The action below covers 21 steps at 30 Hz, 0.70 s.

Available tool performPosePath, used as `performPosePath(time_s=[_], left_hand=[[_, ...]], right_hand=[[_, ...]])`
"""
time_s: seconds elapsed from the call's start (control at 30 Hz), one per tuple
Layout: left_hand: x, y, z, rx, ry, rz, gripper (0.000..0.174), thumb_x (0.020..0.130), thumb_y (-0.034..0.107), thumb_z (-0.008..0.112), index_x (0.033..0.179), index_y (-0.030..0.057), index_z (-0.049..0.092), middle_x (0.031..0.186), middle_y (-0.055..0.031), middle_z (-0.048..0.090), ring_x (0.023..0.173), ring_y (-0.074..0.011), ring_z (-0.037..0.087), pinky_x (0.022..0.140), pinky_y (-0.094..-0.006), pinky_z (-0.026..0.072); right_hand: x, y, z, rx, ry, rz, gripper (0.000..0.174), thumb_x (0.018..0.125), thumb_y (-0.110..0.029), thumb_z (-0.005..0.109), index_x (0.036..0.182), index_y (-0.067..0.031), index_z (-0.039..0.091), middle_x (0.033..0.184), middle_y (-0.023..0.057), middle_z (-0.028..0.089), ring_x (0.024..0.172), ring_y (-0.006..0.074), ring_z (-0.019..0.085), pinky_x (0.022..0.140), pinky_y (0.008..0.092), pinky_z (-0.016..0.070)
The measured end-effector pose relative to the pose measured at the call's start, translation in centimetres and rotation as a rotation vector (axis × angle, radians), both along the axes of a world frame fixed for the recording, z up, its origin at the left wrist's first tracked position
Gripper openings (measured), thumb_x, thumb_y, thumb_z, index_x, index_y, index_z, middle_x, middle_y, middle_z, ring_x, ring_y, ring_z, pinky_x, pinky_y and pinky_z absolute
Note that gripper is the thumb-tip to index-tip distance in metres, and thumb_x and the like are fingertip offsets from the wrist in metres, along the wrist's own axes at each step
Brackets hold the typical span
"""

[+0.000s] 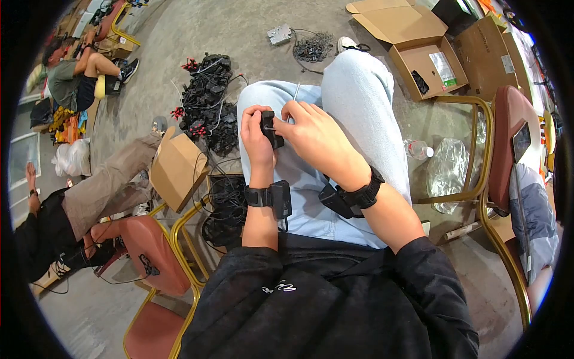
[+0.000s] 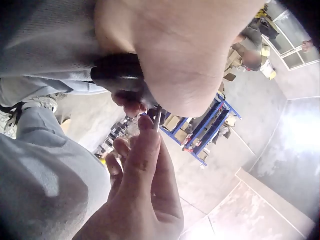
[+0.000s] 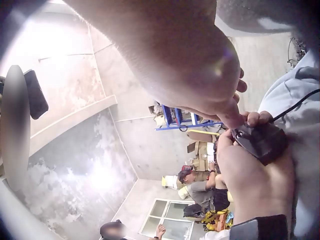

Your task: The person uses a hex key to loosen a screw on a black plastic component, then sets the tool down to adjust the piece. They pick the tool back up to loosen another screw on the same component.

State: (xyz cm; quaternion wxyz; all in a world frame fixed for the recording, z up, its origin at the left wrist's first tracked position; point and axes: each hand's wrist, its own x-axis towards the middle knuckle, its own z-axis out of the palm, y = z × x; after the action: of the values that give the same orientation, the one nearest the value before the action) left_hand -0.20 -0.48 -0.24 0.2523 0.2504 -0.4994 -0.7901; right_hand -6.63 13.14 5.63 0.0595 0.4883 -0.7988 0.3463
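My left hand (image 1: 258,134) holds a small black plastic box (image 3: 262,142) over the lap, fingers curled round its sides. From one end of the box a black cable runs off in the right wrist view. My right hand (image 1: 320,140) is close beside it, thumb and forefinger pinching a thin metal rod (image 2: 158,120). The rod's tip points at the black box, right at its edge in the left wrist view. Part of the box is hidden behind the left palm there. Each wrist wears a black strapped camera.
On the concrete floor ahead lies a heap of black devices and cables (image 1: 206,102). A metal box (image 1: 279,35) is beyond it. An open carton (image 1: 427,66) stands at right, near a red chair (image 1: 508,137). Another red chair (image 1: 156,254) and seated people are at left.
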Motion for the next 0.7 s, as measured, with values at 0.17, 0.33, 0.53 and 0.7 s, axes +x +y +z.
performPosePath(time_s=[0.17, 0.33, 0.53, 0.7], left_hand=[[-0.2, 0.4, 0.8, 0.010, 0.031, -0.005, 0.013, 0.099, 0.013, 0.044, 0.098, 0.0031, 0.053, 0.092, -0.0086, 0.059, 0.072, -0.0130, 0.056, 0.065, -0.0257, 0.0473], [-0.3, 0.5, 1.1, 0.039, 0.031, 0.023, 0.013, 0.099, 0.013, 0.044, 0.097, 0.0031, 0.052, 0.092, -0.0088, 0.059, 0.069, -0.0138, 0.056, 0.063, -0.0264, 0.0473], [-0.2, 0.1, 0.4, 0.008, 0.001, 0.017, 0.013, 0.098, 0.013, 0.045, 0.097, 0.0030, 0.054, 0.093, -0.0076, 0.059, 0.076, -0.0132, 0.056, 0.069, -0.0257, 0.0475], [-0.1, -0.1, -0.2, -0.006, -0.010, -0.011, 0.014, 0.098, 0.013, 0.045, 0.097, 0.0030, 0.055, 0.093, -0.0070, 0.059, 0.083, -0.0128, 0.055, 0.075, -0.0251, 0.0465]], right_hand=[[0.4, 0.1, 0.2, 0.098, -0.347, -0.048, 0.015, 0.089, -0.021, 0.062, 0.089, -0.0068, 0.067, 0.079, 0.0109, 0.063, 0.071, 0.0323, 0.065, 0.063, 0.0410, 0.0520], [0.3, 0.0, 0.3, 0.094, -0.406, -0.043, 0.020, 0.091, -0.026, 0.062, 0.095, -0.0074, 0.069, 0.084, 0.0124, 0.068, 0.073, 0.0342, 0.065, 0.062, 0.0432, 0.0522], [0.1, 0.1, -0.1, 0.073, -0.333, -0.028, 0.016, 0.089, -0.021, 0.063, 0.094, -0.0076, 0.070, 0.083, 0.0085, 0.063, 0.072, 0.0334, 0.063, 0.065, 0.0420, 0.0522], [-0.2, -0.5, -1.2, -0.225, -0.122, -0.009, 0.013, 0.089, -0.019, 0.062, 0.087, -0.0068, 0.067, 0.076, 0.0106, 0.062, 0.069, 0.0329, 0.065, 0.064, 0.0434, 0.0524]])
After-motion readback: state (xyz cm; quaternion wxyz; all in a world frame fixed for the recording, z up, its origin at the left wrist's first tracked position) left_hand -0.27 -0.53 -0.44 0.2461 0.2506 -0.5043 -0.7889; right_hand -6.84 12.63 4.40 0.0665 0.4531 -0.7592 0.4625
